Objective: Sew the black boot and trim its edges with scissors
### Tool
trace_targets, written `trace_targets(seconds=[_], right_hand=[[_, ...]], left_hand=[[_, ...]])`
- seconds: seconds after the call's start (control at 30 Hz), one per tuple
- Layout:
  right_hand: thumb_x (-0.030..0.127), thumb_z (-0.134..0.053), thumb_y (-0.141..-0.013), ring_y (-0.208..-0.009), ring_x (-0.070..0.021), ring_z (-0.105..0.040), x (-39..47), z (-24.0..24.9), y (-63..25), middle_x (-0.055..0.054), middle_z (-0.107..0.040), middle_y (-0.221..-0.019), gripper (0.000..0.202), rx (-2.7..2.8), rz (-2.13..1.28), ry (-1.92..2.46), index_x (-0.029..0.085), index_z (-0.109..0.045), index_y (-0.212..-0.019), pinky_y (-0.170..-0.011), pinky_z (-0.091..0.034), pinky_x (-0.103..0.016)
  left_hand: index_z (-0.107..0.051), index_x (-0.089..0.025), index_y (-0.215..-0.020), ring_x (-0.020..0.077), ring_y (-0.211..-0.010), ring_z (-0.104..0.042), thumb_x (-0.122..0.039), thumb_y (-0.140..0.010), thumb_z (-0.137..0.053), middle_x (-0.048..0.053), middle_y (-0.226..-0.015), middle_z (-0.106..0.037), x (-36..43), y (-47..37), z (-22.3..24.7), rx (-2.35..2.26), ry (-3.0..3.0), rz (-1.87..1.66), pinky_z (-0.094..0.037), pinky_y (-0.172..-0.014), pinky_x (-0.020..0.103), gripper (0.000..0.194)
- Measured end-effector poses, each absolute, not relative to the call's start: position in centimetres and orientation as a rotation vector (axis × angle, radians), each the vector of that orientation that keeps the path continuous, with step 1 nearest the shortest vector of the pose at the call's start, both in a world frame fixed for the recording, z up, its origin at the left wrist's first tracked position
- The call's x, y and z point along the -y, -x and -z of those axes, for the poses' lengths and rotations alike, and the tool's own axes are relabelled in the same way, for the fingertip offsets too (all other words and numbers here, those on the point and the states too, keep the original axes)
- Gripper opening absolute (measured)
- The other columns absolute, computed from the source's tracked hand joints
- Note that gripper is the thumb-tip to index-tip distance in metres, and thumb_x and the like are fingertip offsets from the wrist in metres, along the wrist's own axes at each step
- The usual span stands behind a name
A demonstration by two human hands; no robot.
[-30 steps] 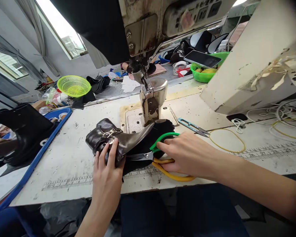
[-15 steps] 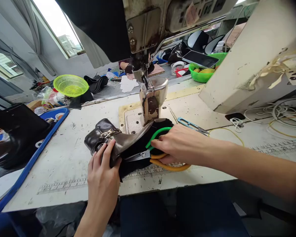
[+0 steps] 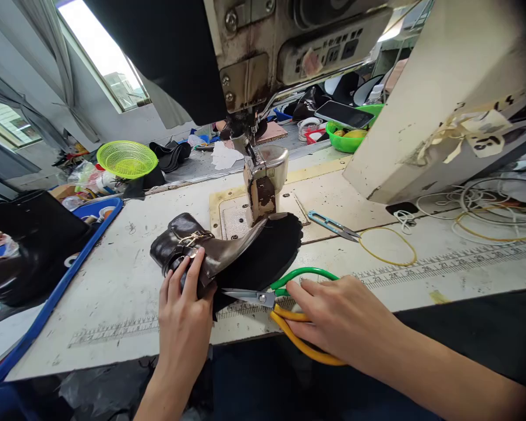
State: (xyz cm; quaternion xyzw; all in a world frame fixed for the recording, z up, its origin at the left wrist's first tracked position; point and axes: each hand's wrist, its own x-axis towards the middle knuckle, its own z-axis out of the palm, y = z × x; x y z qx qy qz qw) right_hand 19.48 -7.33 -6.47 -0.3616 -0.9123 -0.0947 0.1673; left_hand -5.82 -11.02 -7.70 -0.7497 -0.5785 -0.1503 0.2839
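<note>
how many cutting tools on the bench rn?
2. Large scissors with green and yellow handles at the front edge, under the right hand. Small blue-handled thread snips lie right of the sewing machine's post. More may hide in the clutter behind.

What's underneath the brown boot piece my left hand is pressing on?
Under the brown boot upper lies a black scalloped-edged piece, spreading right on the worktable. The left hand covers its near edge, so what lies there cannot be seen.
</note>
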Motion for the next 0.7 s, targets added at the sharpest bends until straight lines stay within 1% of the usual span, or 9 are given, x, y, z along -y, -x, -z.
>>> trace_targets(seconds=[0.1, 0.23, 0.33, 0.47, 0.6, 0.7], right_hand=[[0.032, -0.078, -0.075, -0.049, -0.0182, -0.058, 7.6, 6.4, -19.5, 0.001, -0.061, -0.061, 0.024, 2.59, 0.179, 1.155, 0.02, -0.058, -0.076, -0.05, -0.012, -0.031], [0.033, -0.074, -0.081, -0.055, -0.0193, -0.061, 7.7, 6.3, -18.4, -0.001, -0.064, -0.067, 0.02, 2.613, 0.106, 1.2, 0.019, -0.06, -0.081, -0.05, -0.012, -0.031], [0.032, -0.069, -0.085, -0.059, -0.0222, -0.064, 8.0, 5.8, -17.4, -0.003, -0.066, -0.072, 0.016, 2.638, 0.046, 1.236, 0.018, -0.062, -0.085, -0.05, -0.012, -0.032], [0.025, -0.066, -0.087, -0.059, -0.0227, -0.066, 9.0, 5.1, -16.9, -0.006, -0.068, -0.069, 0.009, 2.705, -0.072, 1.377, 0.016, -0.063, -0.087, -0.048, -0.014, -0.032], [0.028, -0.062, -0.09, -0.057, -0.0227, -0.066, 10.2, 5.4, -16.9, -0.006, -0.068, -0.066, 0.013, 2.631, -0.12, 1.439, 0.017, -0.061, -0.083, -0.048, -0.018, -0.032], [0.027, -0.06, -0.087, -0.056, -0.0245, -0.066, 10.6, 5.6, -15.9, -0.007, -0.067, -0.065, 0.012, 2.553, -0.132, 1.444, 0.015, -0.063, -0.087, -0.048, -0.021, -0.033]], left_hand=[[-0.075, -0.015, -0.075, 0.0383, -0.131, -0.048, -0.016, -0.092, -0.06, 0.014, -0.152, -0.046, 11.1, 6.1, 7.8, 1.52, 1.999, 0.396, -0.048, -0.1, 0.056, 0.023], [-0.075, -0.017, -0.085, 0.0371, -0.126, -0.052, -0.012, -0.091, -0.059, 0.013, -0.148, -0.05, 11.1, 6.1, 7.2, 1.501, 1.982, 0.375, -0.051, -0.093, 0.053, 0.018], [-0.075, -0.017, -0.092, 0.0365, -0.125, -0.054, -0.008, -0.09, -0.059, 0.013, -0.146, -0.053, 11.0, 5.5, 6.4, 1.519, 2.0, 0.341, -0.051, -0.09, 0.05, 0.019], [-0.074, -0.015, -0.093, 0.0364, -0.121, -0.056, -0.009, -0.091, -0.055, 0.014, -0.143, -0.055, 10.9, 4.8, 5.8, 1.529, 1.984, 0.318, -0.051, -0.085, 0.049, 0.02], [-0.072, -0.014, -0.092, 0.0329, -0.112, -0.062, -0.013, -0.094, -0.053, 0.013, -0.137, -0.06, 10.7, 3.8, 5.6, 1.536, 1.947, 0.412, -0.051, -0.08, 0.046, 0.018], [-0.07, -0.015, -0.09, 0.0323, -0.107, -0.064, -0.013, -0.094, -0.052, 0.011, -0.134, -0.063, 10.7, 2.4, 5.4, 1.547, 1.933, 0.466, -0.05, -0.077, 0.045, 0.018]])
